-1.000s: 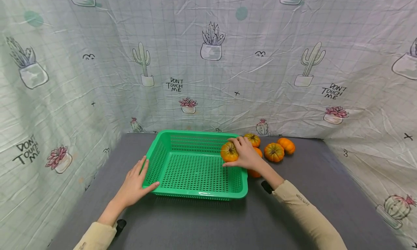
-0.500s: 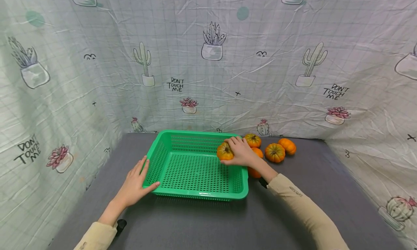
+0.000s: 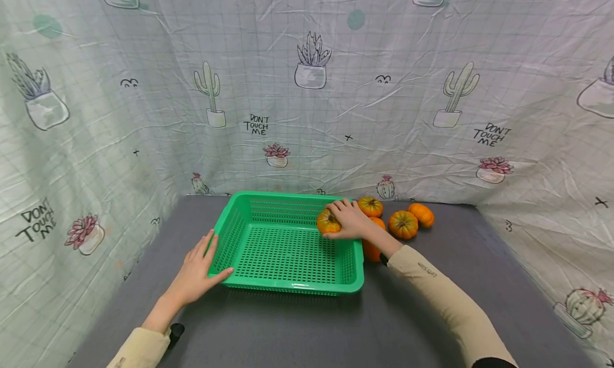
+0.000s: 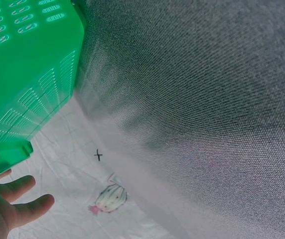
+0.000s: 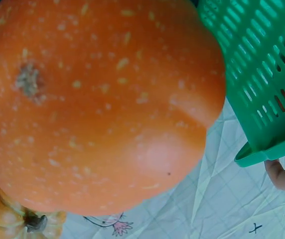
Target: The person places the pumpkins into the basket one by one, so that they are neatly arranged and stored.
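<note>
A green perforated plastic basket [image 3: 288, 253] sits on the dark grey tabletop. My left hand [image 3: 192, 274] rests at its left front corner with fingers spread and fairly straight, the thumb over the front rim. In the left wrist view, those fingers [image 4: 23, 189] appear beside the basket's rim. My right hand [image 3: 352, 221] grips a small yellow-orange pumpkin [image 3: 328, 222], which is inside the basket's right side, close to the back corner. The held pumpkin is hidden in the right wrist view, where only some fingers [image 5: 284, 174] show by the basket's rim.
Several more small pumpkins stand right of the basket: a greenish-yellow one [image 3: 403, 224], an orange one [image 3: 421, 215] and another at the back [image 3: 371, 206]. A large-looking orange pumpkin [image 5: 107, 114] fills the right wrist view. A patterned cloth [image 3: 312, 117] hangs behind the table.
My right hand has shifted slightly left and further over the basket with the pumpkin. The left hand and the basket stay where they were.
</note>
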A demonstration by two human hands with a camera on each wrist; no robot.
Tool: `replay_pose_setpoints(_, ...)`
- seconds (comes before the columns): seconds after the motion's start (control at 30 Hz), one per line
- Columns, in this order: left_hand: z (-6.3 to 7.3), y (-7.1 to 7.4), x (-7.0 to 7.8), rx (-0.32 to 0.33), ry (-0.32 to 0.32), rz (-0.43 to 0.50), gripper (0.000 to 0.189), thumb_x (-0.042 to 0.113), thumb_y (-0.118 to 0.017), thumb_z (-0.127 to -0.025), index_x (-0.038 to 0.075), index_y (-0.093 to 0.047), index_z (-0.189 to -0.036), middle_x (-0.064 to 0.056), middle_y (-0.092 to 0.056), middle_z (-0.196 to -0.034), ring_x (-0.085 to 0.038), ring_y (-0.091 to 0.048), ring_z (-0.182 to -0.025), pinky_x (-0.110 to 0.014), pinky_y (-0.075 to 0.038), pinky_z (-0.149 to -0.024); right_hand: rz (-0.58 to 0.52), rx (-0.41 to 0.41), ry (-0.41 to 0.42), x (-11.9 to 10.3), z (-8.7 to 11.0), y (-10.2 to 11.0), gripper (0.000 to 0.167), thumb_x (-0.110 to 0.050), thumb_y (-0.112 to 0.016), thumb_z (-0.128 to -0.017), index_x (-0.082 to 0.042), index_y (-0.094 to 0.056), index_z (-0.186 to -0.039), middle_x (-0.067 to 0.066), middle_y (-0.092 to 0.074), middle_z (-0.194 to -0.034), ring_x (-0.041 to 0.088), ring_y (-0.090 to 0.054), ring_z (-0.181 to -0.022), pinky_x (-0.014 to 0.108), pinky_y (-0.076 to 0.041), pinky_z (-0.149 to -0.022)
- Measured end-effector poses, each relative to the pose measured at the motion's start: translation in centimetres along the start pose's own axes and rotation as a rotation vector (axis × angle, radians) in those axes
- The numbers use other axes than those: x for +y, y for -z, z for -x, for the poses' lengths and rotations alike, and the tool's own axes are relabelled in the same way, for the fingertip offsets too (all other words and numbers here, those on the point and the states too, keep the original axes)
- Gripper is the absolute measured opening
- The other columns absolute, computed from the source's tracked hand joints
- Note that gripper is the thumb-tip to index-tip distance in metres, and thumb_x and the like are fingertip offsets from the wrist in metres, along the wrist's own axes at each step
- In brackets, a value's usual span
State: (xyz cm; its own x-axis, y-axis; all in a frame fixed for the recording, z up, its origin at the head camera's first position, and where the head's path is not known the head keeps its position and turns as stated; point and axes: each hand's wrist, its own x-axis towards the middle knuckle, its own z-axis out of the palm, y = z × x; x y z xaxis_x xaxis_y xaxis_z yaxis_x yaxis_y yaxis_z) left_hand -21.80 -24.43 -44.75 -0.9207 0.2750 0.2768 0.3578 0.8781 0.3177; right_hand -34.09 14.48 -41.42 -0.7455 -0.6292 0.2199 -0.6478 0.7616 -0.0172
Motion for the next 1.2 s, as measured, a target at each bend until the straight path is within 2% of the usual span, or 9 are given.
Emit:
replay_pose_setpoints(0.37, 0.0, 0.1, 0.0, -0.001, 0.001, 0.007, 0.090, 0.049, -0.058, -0.080, 0.000, -0.015, -0.143, -0.017, -0.010, -0.149, -0.043, -0.016, -0.133, -0.063, -0.019, -0.097, 0.009, -0.072, 0.018, 0.0, -0.7, 0.2, 0.068, -0.049, -0.068, -0.071, -0.011, -0.046, -0.124, 0.011, -0.043, -0.110, 0.027, -0.040, -0.098, 0.043, -0.033, -0.077)
replay_pose_setpoints(0.7, 0.0, 0.1, 0.3, -0.014, 0.013, 0.013, 0.090, 0.049, -0.058, -0.081, 0.001, -0.013, -0.143, -0.016, -0.008, -0.150, -0.043, -0.015, -0.133, -0.064, -0.018, -0.097, 0.042, -0.099, 0.034, 0.2, -1.3, 0.0, 0.074, -0.049, -0.073, -0.065, -0.014, -0.048, -0.126, 0.007, -0.047, -0.122, 0.026, -0.041, -0.104, 0.047, -0.034, -0.080)
replay_pose_setpoints(0.9, 0.1, 0.2, 0.3, -0.015, 0.014, 0.010, 0.090, 0.049, -0.057, -0.081, 0.001, -0.014, -0.143, -0.016, -0.008, -0.150, -0.043, -0.016, -0.133, -0.064, -0.019, -0.097, 0.048, -0.126, 0.024, 0.0, -1.5, -0.1, 0.073, -0.050, -0.071, -0.067, -0.014, -0.048, -0.126, 0.008, -0.048, -0.123, 0.027, -0.042, -0.106, 0.048, -0.034, -0.082)
replay_pose_setpoints(1.2, 0.0, 0.1, 0.1, -0.018, 0.010, 0.005, 0.090, 0.049, -0.057, -0.081, 0.000, -0.014, -0.143, -0.017, -0.009, -0.150, -0.043, -0.016, -0.133, -0.064, -0.019, -0.097, 0.084, -0.220, 0.028, -0.3, -1.5, 0.0, 0.071, -0.054, -0.064, -0.072, -0.015, -0.046, -0.128, 0.008, -0.049, -0.122, 0.025, -0.042, -0.102, 0.046, -0.034, -0.081)
